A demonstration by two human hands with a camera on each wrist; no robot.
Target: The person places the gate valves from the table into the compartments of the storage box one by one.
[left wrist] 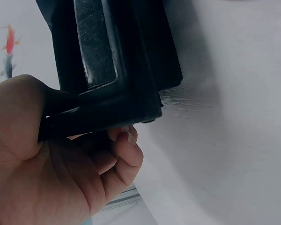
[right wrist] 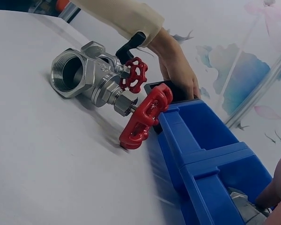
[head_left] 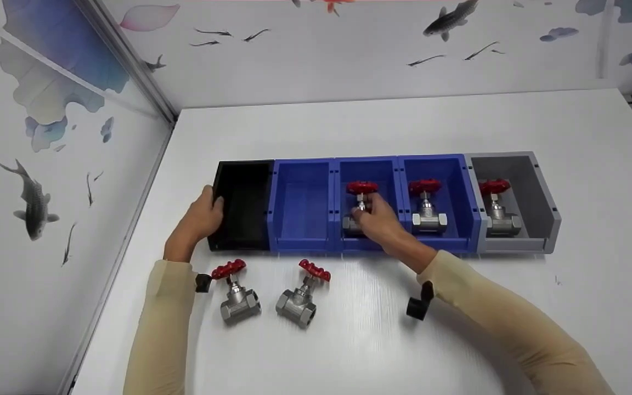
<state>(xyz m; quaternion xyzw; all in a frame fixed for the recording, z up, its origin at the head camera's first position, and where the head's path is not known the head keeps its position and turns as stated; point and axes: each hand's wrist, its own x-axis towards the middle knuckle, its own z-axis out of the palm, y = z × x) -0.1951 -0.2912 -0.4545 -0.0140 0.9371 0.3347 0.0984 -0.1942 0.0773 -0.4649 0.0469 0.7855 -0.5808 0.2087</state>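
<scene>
The left forearm rises to the black bin; there the left hand pinches the side wall, thumb inside, fingers curled outside. Just in front of the black bin lies a tilted red-handwheel valve, with a second loose valve to its right. Two bins right of the black bin, the right hand pinches the upright middle valve below its handwheel, its forearm slanting in from the lower right. Farther right of the black bin stand the fourth-bin valve and grey-bin valve.
</scene>
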